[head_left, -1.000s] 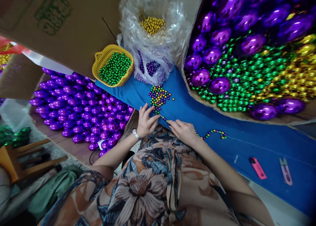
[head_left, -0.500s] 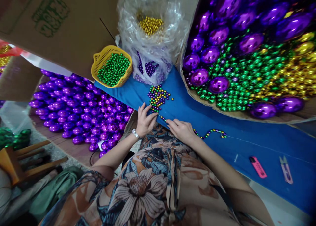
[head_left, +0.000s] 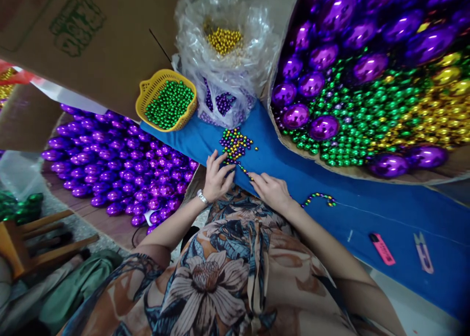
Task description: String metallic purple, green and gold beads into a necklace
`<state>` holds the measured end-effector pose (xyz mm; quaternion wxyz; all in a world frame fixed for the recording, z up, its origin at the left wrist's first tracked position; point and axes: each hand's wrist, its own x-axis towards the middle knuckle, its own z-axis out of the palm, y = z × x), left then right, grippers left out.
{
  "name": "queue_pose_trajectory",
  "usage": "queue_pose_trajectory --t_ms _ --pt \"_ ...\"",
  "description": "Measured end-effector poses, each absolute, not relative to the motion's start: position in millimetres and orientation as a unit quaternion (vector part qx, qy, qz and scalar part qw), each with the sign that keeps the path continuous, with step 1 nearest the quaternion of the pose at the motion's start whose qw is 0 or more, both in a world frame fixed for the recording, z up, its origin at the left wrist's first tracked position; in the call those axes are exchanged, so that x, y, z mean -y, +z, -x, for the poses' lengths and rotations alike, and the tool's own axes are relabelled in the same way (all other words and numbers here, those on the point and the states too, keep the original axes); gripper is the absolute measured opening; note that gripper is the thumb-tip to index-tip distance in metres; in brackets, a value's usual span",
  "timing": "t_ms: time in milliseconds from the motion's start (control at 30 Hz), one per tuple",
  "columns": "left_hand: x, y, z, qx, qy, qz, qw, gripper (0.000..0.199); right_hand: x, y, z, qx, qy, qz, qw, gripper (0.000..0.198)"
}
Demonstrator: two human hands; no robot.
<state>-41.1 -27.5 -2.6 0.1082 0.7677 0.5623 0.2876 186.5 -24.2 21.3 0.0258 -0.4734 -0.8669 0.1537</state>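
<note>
My right hand [head_left: 270, 191] pinches a string of green, gold and purple beads [head_left: 319, 196]. A short beaded length shows ahead of its fingertips, and the strand's tail curves out from beyond the wrist onto the blue cloth [head_left: 293, 156]. At the near edge of a small pile of loose mixed beads [head_left: 235, 143] is my left hand [head_left: 219, 176]. Its fingers are spread, with the tips touching or just over the beads by the strand's front end. Anything small under those fingertips is hidden. A thin pale thread [head_left: 382, 216] trails from the strand's tail toward the right.
Beyond the pile stand a yellow basket [head_left: 141, 112] of green beads and a clear plastic bag [head_left: 253, 47] with gold and purple ones. Shiny strands fill cardboard boxes on both sides. A pink lighter-shaped object [head_left: 382, 249] and thread snips [head_left: 424, 253] lie at the right.
My right hand has shifted slightly right, and more beaded strand shows ahead of its fingertips. My left hand stays almost in place by the pile.
</note>
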Motion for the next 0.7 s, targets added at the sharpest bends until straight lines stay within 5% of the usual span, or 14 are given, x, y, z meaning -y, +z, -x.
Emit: queue_pose_trajectory --t_ms 700 --pt "15.7 -7.7 30.9 -0.556 0.282 -0.777 0.086 0.023 21.8 35.1 -185.9 0.859 0.167 0.484 -0.025 0.041"
